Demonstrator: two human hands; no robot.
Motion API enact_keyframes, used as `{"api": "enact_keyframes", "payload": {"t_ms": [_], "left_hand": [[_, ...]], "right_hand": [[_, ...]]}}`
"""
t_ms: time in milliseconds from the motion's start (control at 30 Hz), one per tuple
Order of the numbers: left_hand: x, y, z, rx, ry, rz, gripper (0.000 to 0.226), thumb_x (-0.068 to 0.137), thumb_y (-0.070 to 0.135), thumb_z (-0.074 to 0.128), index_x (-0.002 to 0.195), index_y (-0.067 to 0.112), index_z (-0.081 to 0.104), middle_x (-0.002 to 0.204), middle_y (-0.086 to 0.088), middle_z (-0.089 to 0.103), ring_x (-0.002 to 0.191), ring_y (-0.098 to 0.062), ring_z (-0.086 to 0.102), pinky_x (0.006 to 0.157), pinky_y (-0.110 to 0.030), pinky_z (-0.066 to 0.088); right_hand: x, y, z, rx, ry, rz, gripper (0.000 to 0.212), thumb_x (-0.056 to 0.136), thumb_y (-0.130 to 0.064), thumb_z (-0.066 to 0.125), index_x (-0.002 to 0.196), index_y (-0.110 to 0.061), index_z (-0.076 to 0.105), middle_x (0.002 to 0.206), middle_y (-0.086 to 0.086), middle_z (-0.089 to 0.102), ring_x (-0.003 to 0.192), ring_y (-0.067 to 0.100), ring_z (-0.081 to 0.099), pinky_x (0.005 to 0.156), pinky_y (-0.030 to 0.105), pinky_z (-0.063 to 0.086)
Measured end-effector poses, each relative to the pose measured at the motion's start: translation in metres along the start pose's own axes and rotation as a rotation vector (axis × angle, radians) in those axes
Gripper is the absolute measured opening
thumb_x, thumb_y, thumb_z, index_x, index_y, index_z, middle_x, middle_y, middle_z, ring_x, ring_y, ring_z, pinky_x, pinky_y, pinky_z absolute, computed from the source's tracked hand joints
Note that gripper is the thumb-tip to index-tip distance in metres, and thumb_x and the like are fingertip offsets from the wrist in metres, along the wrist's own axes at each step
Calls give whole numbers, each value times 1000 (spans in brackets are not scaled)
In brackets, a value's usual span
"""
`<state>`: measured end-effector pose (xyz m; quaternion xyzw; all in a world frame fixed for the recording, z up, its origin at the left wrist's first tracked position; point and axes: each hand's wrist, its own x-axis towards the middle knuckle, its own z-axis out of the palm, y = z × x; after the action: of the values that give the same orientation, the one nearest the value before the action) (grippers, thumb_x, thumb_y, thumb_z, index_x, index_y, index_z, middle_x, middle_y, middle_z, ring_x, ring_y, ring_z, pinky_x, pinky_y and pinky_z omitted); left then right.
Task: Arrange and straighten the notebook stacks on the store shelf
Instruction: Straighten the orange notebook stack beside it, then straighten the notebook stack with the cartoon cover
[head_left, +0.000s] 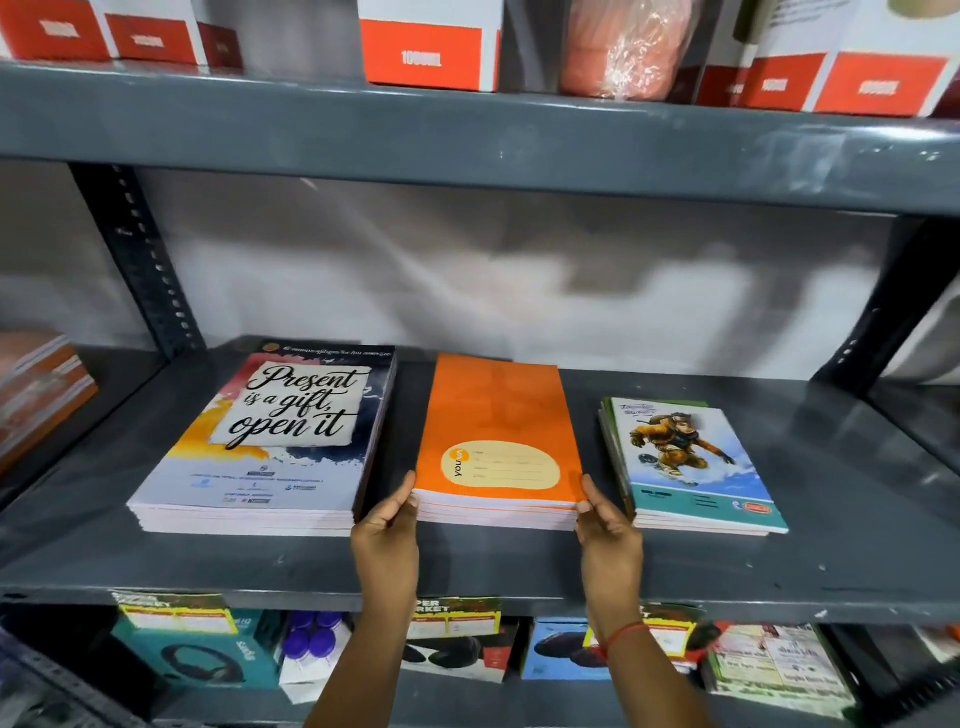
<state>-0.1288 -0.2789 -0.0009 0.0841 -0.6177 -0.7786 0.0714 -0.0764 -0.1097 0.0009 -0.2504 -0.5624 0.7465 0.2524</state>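
Orange notebook stack (497, 415) lies lengthwise front-to-back, label end toward the person.

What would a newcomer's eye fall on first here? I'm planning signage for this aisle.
Probably the bright orange notebook stack mid-shelf, with the left hand and right hand at its front corners. Next, the bold "Present is a gift, open it" stack to its left, then the cartoon-cover stack on the right.

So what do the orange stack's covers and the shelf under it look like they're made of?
Orange stack: apparently thin card covers with a faint sheen, over white paper pages whose edges show at the front. Shelf: looks like grey painted metal, with small chips and a perforated upright at the back.
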Motion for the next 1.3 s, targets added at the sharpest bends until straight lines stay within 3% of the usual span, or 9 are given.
{"api": "enact_keyframes", "payload": {"t_ms": [133, 233, 300, 400, 633, 767, 867, 1000, 1300], "left_hand": [[-37, -5, 12, 379, -95, 444, 53, 89, -2, 52, 136, 15, 36, 145, 0, 35, 137, -2, 30, 114, -21, 24], [-76, -14, 42, 494, -349, 690, 58, 86, 2, 46, 138, 17, 24, 148, 4, 20, 137, 15, 13, 114, -14, 13], [-97, -15, 72, 444, -510, 611, 55, 91, 9, 43, 136, 33, 23, 148, 14, 19, 137, 15, 11, 112, -5, 10], [-113, -20, 119, 396, -572, 359, 54, 95, 16, 43, 135, 43, 17, 143, 28, 14, 134, 12, 14, 99, 8, 12], [-99, -38, 178, 271, -463, -82, 50, 95, 17, 42, 143, 16, 27, 121, 8, 41, 107, -2, 41, 71, 0, 35], [-105, -47, 183, 248, -485, -92, 52, 95, 17, 43, 143, 23, 26, 126, 12, 42, 106, -2, 47, 84, -6, 36], [-104, -50, 179, 250, -491, -77, 52, 95, 19, 42, 143, 24, 24, 133, 8, 43, 118, -8, 44, 94, -16, 34], [-103, -50, 173, 261, -424, -32, 46, 94, 15, 45, 138, 20, 37, 117, 16, 54, 97, 7, 51, 68, 7, 40], [-104, -55, 178, 144, -218, -18, 36, 87, -2, 53, 119, 13, 60, 100, 10, 63, 89, -1, 58, 65, 0, 49]], "right_hand": [[-22, -6, -15, -191, 15, -101, 34, 89, -18, 56, 122, -9, 62, 120, -3, 64, 112, 13, 59, 103, 29, 45], [-32, -13, -50, -255, 119, -323, 28, 87, -24, 57, 113, -32, 64, 108, -28, 60, 103, -19, 56, 85, -4, 40], [-19, -24, -82, -197, 261, -399, 32, 90, -16, 54, 120, -28, 59, 113, -26, 56, 101, -26, 52, 77, -10, 36], [18, -41, -131, -167, 375, -344, 44, 94, -20, 47, 138, -16, 45, 126, -16, 47, 115, 1, 48, 77, -10, 34], [80, -49, -184, -378, 92, -78, 51, 94, -35, 43, 143, -19, 38, 143, 2, 47, 128, 21, 45, 103, 30, 31], [86, -47, -183, -490, -95, -63, 48, 94, -36, 41, 141, -23, 40, 117, -2, 60, 91, 9, 53, 87, 26, 38], [89, -49, -191, -360, -152, -32, 48, 93, -26, 49, 140, -21, 42, 115, -14, 57, 101, 7, 53, 91, 24, 36], [92, -50, -201, -224, -219, 12, 50, 90, 0, 51, 138, -10, 43, 111, -21, 60, 103, 3, 56, 93, 15, 44], [96, -46, -204, -220, -221, -54, 43, 89, 4, 52, 131, -7, 53, 120, -3, 62, 97, 5, 60, 79, -2, 44]]}}
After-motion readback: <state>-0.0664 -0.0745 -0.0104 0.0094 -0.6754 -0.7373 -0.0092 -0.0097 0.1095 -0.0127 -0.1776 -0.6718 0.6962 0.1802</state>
